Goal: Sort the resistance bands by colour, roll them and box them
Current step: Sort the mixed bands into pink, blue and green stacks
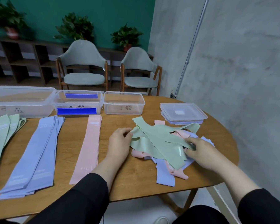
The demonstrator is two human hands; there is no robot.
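Observation:
A mixed heap of bands lies on the wooden table [132,183] at the right, with green bands [158,139] on top of pink and lilac ones [166,175]. My left hand [120,143] pinches the left edge of a green band. My right hand [199,151] grips the green bands at the heap's right side. Sorted flat piles lie to the left: green [0,136], lilac [37,156] and pink [87,149]. Three clear boxes stand behind: a large one [21,101], one with blue clips [78,102], a small one [124,103].
Stacked box lids [183,112] rest at the back right of the table. Two grey chairs [83,65] stand beyond the table, with shelves and potted plants behind. A concrete wall runs close along the right. The table's front edge is near my sleeves.

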